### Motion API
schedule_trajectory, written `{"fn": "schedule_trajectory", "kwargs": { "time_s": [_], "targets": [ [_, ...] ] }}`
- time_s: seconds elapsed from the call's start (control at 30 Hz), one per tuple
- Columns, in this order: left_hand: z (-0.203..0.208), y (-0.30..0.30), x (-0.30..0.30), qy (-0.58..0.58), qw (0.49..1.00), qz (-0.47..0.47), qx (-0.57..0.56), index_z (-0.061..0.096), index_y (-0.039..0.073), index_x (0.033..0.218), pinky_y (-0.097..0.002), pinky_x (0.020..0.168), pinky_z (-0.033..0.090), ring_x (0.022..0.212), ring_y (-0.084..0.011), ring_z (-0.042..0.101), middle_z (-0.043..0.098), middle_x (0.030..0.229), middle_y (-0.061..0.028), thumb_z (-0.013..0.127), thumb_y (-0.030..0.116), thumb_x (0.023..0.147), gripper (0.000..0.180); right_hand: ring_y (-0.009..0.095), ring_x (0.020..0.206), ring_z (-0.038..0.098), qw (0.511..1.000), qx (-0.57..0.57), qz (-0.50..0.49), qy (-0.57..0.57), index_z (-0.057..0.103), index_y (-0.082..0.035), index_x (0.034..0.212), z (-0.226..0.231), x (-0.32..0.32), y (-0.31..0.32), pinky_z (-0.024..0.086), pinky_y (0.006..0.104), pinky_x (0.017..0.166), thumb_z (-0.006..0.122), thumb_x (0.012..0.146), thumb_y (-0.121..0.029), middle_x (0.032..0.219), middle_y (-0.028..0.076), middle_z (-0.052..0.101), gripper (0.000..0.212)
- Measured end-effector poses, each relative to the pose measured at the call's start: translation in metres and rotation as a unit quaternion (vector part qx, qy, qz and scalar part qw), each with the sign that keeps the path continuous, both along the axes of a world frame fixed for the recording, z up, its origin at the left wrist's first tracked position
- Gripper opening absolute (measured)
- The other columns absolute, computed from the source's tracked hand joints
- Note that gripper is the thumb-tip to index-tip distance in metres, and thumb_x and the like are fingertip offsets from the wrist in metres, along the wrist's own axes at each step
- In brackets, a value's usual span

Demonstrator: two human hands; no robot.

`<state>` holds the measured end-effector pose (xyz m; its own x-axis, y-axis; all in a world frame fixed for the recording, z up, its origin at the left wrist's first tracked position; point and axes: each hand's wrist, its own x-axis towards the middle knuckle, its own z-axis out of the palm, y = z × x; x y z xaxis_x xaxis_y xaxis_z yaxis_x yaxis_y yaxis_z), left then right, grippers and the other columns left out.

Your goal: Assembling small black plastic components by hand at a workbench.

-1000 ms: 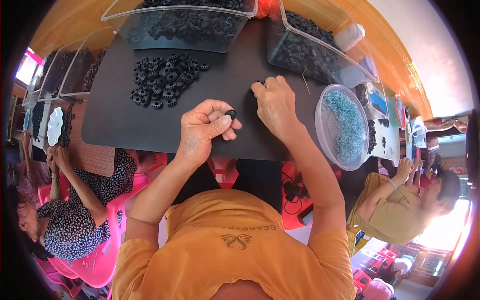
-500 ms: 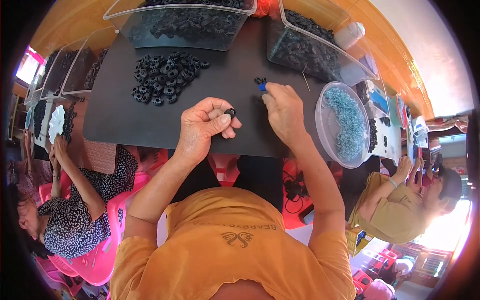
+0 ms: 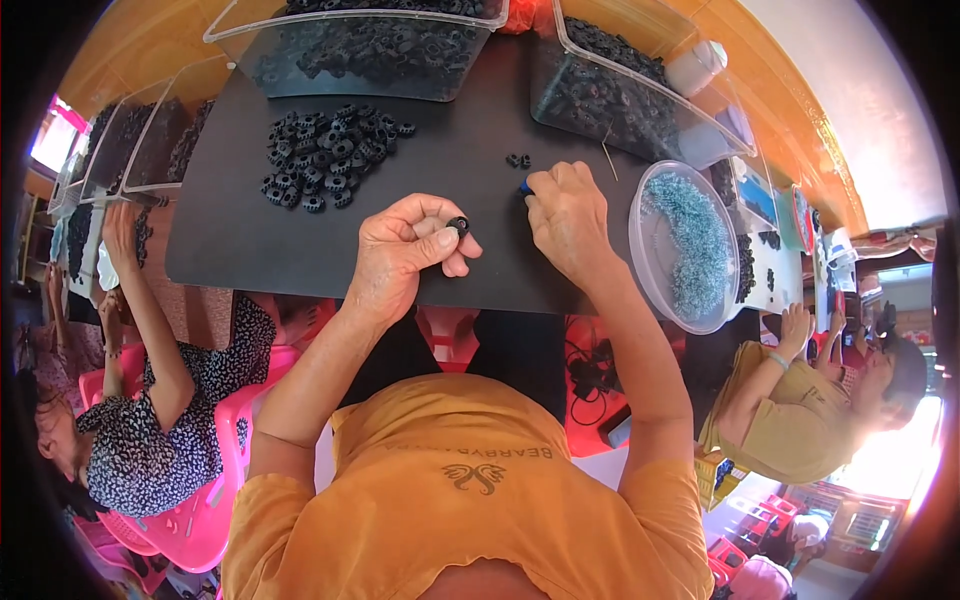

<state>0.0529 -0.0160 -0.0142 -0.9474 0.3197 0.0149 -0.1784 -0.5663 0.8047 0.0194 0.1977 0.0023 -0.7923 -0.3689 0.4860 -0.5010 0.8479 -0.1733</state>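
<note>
Above the near edge of the dark table, my left hand (image 3: 392, 255) pinches a small round black plastic part (image 3: 459, 225) between thumb and forefinger. My right hand (image 3: 568, 222) is to its right, low over the tabletop, with its fingers curled round something blue (image 3: 525, 188); only its tip shows, so its kind is unclear. Just beyond that hand lie a couple of loose black parts (image 3: 518, 160). A heap of similar black parts (image 3: 325, 160) is spread on the table, farther off to the left.
Clear bins of black parts stand at the back left (image 3: 365, 85) and back right (image 3: 590, 115). A round clear tub (image 3: 645, 265) of pale blue small pieces sits at the right edge, near a thin metal rod (image 3: 610, 160). Co-workers sit on both sides.
My right hand has drawn slightly down and its fingers cover more of the blue thing. My left hand stays nearly still. The left co-worker's arm has reached farther forward.
</note>
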Motion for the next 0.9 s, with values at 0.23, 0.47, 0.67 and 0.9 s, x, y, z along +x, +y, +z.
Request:
{"fn": "schedule_trajectory", "kwargs": {
  "time_s": [0.23, 0.47, 0.67, 0.9],
  "targets": [
    [-0.001, 0.0, 0.001, 0.006, 1.0, 0.003, -0.008, 0.06, -0.002, 0.099, -0.0243, 0.06, 0.051, 0.062, -0.0129, 0.062, 0.068, 0.081, -0.0143, 0.064, 0.005, 0.086, 0.015, 0.027, 0.078, 0.047, 0.991, 0.106, 0.041, 0.076, 0.054, -0.004, 0.07, 0.0, 0.0, -0.007, 0.04, 0.0367, 0.068, 0.062, 0.064, -0.004, 0.074, 0.012, 0.048, 0.01],
    [-0.001, 0.002, 0.003, 0.011, 1.0, 0.009, -0.023, 0.059, -0.002, 0.099, -0.0235, 0.061, 0.051, 0.062, -0.0118, 0.061, 0.068, 0.081, -0.0133, 0.064, 0.004, 0.086, 0.015, 0.027, 0.077, 0.046, 0.991, 0.084, 0.035, 0.094, 0.052, -0.005, 0.069, -0.008, 0.005, -0.002, 0.04, 0.0356, 0.068, 0.063, 0.063, -0.006, 0.073, 0.011, 0.047, 0.012],
    [0.001, 0.004, 0.005, 0.004, 0.999, 0.013, -0.047, 0.059, -0.002, 0.1, -0.023, 0.061, 0.05, 0.062, -0.0111, 0.061, 0.068, 0.081, -0.0119, 0.062, 0.004, 0.087, 0.014, 0.031, 0.066, 0.052, 0.991, -0.133, -0.01, -0.015, 0.051, -0.002, 0.071, -0.003, 0.02, -0.01, 0.043, 0.0406, 0.06, 0.064, 0.069, -0.003, 0.067, 0.012, 0.054, 0.013],
    [0.002, 0.006, 0.005, -0.005, 0.998, 0.015, -0.06, 0.059, -0.001, 0.1, -0.0219, 0.06, 0.05, 0.062, -0.011, 0.061, 0.068, 0.08, -0.0111, 0.062, 0.002, 0.087, 0.014, 0.006, 0.066, 0.055, 0.844, -0.44, -0.021, -0.307, 0.058, 0.003, 0.084, 0.01, 0.031, -0.021, 0.044, 0.0228, 0.057, 0.061, 0.079, 0.002, 0.07, 0.003, 0.061, 0.006]
  ]
}}
